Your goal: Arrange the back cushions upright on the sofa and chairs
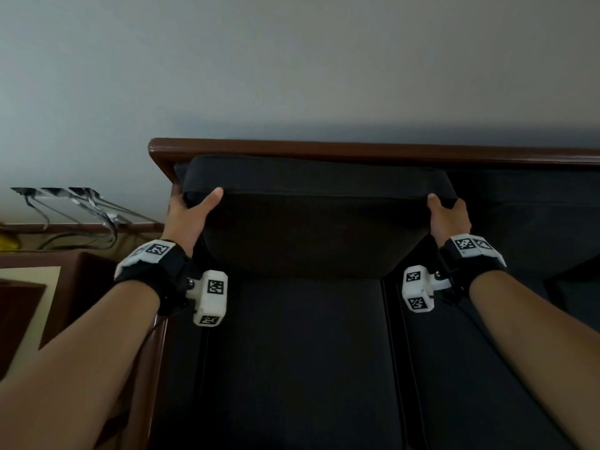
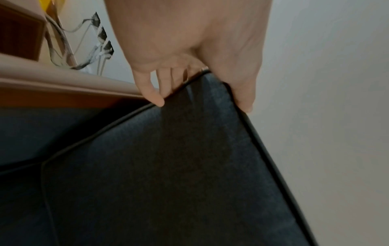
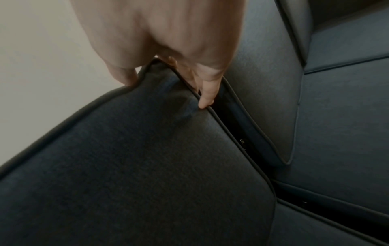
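Observation:
A dark back cushion [image 1: 311, 228] stands tilted at the left end of the sofa, its top edge just below the brown wooden back rail [image 1: 324, 150]. My left hand [image 1: 191, 209] grips its upper left corner, thumb on the front face. My right hand [image 1: 449, 216] grips the upper right corner the same way. In the left wrist view the left hand [image 2: 200, 79] has its fingers behind the cushion [image 2: 168, 166] and its thumb in front. In the right wrist view the right hand [image 3: 168, 71] clamps the cushion [image 3: 136, 166] corner beside a neighbouring back cushion [image 3: 263, 99].
Dark seat cushions [image 1: 298, 352] lie below. The sofa's wooden arm [image 1: 156, 368] runs down the left side. Left of it stand a brown side table [image 1: 39, 287] and wall sockets with cables [image 1: 65, 203]. A pale wall [image 1: 292, 60] rises behind the sofa.

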